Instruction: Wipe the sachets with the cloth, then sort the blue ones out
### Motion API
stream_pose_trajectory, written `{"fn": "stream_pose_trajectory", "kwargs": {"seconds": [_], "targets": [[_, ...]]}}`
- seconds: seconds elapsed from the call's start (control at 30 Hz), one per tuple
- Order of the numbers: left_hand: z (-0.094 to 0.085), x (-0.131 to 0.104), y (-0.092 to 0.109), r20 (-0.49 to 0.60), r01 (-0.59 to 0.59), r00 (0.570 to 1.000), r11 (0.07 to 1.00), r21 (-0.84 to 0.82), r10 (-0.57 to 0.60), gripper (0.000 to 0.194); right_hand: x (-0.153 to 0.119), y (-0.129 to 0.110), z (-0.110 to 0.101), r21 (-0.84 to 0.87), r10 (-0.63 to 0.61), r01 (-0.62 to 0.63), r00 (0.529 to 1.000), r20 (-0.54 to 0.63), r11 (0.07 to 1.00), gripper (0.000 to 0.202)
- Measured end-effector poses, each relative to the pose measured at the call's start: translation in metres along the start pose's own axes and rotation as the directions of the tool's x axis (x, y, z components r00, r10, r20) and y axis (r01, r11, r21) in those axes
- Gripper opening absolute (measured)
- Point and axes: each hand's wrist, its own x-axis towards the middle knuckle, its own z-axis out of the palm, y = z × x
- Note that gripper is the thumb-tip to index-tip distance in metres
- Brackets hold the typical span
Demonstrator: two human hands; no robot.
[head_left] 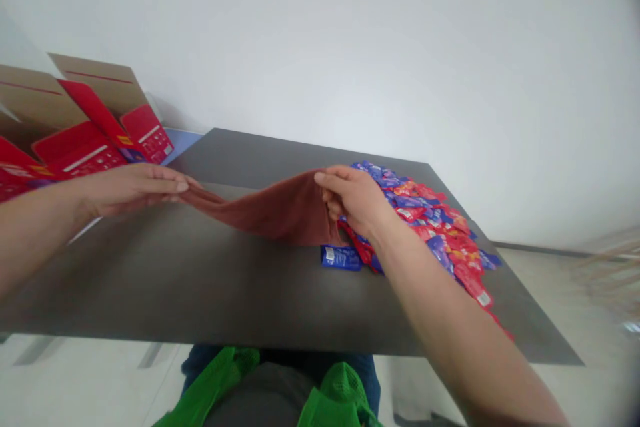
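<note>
A reddish-brown cloth hangs stretched between my two hands, sagging in the middle above the dark grey table. My left hand pinches one end of it, where the fabric is gathered. The other end is gripped between the thumb and curled fingers of my right hand. Just beyond and under that right hand lies a pile of small red and blue packets. One blue packet lies at the pile's near left side, partly under the cloth's edge in this view.
Open red cardboard boxes with brown inner flaps stand at the left, by a blue surface. A white wall rises behind the table. The table's near edge runs just in front of my body and green mesh vest.
</note>
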Motion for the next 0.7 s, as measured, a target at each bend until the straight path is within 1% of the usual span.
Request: {"fn": "stream_pose_trajectory", "kwargs": {"seconds": [0.07, 0.13, 0.2, 0.27, 0.33, 0.4, 0.47, 0.57, 0.63, 0.7], "targets": [[-0.02, -0.008, 0.038, -0.045, -0.065, 0.997, 0.997, 0.043, 0.067, 0.074, 0.028, -0.032, 0.0, -0.049, -0.039, 0.039, 0.999, 0.003, 0.998, 0.026], [-0.042, -0.015, 0.077, -0.086, -0.111, 0.989, 0.987, 0.112, 0.121, 0.068, 0.05, -0.063, -0.002, -0.1, -0.074, 0.072, 0.997, -0.013, 0.992, 0.026], [-0.064, -0.022, 0.112, -0.051, -0.14, 0.987, 0.977, 0.159, 0.15, 0.061, 0.065, -0.09, -0.004, -0.125, -0.092, 0.086, 0.995, -0.04, 0.988, 0.023], [-0.085, -0.028, 0.138, -0.044, -0.188, 0.978, 0.956, 0.223, 0.203, 0.058, 0.075, -0.108, -0.008, -0.123, -0.086, 0.078, 0.995, -0.059, 0.989, 0.021], [-0.101, -0.034, 0.152, -0.052, -0.225, 0.967, 0.934, 0.276, 0.249, 0.056, 0.082, -0.116, -0.01, -0.107, -0.077, 0.07, 0.995, -0.065, 0.992, 0.017], [-0.106, -0.039, 0.152, -0.071, -0.235, 0.961, 0.926, 0.295, 0.266, 0.055, 0.085, -0.112, -0.012, -0.089, -0.086, 0.079, 0.993, -0.079, 0.993, 0.013], [-0.1, -0.045, 0.139, -0.099, -0.222, 0.962, 0.939, 0.264, 0.255, 0.054, 0.084, -0.096, -0.012, -0.073, -0.107, 0.1, 0.989, -0.101, 0.992, 0.012], [-0.075, -0.052, 0.102, -0.154, -0.185, 0.965, 0.968, 0.168, 0.211, 0.056, 0.075, -0.062, -0.012, -0.041, -0.092, 0.089, 0.993, -0.08, 0.995, 0.015], [-0.055, -0.054, 0.073, -0.2, -0.135, 0.967, 0.984, 0.114, 0.155, 0.061, 0.067, -0.04, -0.01, -0.015, -0.031, 0.03, 0.998, -0.049, 0.999, 0.021], [-0.039, -0.056, 0.047, -0.234, -0.094, 0.967, 0.994, 0.051, 0.103, 0.065, 0.061, -0.024, -0.007, -0.004, 0.038, -0.038, 0.999, -0.038, 0.999, 0.025]]}}
